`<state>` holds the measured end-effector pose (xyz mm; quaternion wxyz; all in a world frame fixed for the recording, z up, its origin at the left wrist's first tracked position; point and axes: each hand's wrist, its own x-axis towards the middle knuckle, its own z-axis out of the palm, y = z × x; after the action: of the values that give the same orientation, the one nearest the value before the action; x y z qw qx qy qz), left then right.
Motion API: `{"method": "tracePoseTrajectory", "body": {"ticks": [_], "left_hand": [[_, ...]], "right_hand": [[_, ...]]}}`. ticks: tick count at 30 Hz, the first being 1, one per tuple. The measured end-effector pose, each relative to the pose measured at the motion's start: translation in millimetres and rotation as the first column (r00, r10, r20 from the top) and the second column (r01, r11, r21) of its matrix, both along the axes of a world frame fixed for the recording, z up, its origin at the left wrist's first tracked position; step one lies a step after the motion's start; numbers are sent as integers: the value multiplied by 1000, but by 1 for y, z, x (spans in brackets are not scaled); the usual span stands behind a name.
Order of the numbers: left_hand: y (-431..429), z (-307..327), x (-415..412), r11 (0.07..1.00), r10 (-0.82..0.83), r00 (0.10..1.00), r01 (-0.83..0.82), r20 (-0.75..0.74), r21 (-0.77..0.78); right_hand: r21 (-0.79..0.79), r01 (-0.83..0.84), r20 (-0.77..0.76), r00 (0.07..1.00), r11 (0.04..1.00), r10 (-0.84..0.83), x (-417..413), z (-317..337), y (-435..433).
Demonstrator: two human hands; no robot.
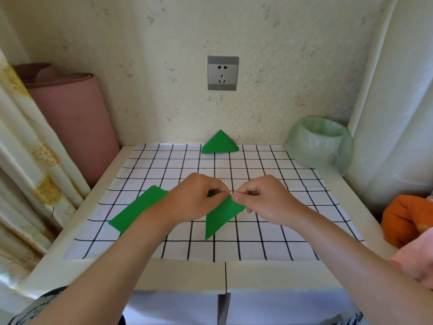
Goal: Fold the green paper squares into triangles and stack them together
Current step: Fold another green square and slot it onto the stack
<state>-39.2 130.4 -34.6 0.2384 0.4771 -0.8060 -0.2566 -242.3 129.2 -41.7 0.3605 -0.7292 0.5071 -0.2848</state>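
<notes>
In the centre of the frame a green sheet, already doubled into a triangle shape, is held over the checked cloth. Its upper corner is pinched between thumb and fingertips of the left hand and of the right hand, and the two curled hands meet at that corner. This grip is judged to serve alignment: the corners are being matched so that the crease falls true. Whether the lower tip rests on the cloth cannot be told.

At the lower left of the hands a pile of green squares is laid flat, probably kept near so that the next sheet is easily taken. Part of it is hidden by the left forearm.

At the upper centre, against the wall, a stack of triangles is set well apart from the work, presumably so that it is not disturbed.

At the upper right a bin lined with a pale green bag is stood on the table corner. Nothing can be made out inside it from this angle.
</notes>
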Motion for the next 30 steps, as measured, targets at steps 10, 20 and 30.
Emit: {"method": "tracePoseTrajectory", "body": {"ticks": [10, 20, 30], "left_hand": [[-13, 10, 35, 990, 75, 994, -84, 78, 114], [-17, -8, 10, 915, 291, 885, -148, -363, 375], [-44, -17, 25, 962, 252, 950, -227, -183, 150]], "right_hand": [[52, 44, 81, 996, 998, -48, -3, 4, -7], [64, 231, 272, 932, 971, -239, 6, -3, -15], [26, 175, 65, 982, 984, -177, 13, -7, -49]]}}
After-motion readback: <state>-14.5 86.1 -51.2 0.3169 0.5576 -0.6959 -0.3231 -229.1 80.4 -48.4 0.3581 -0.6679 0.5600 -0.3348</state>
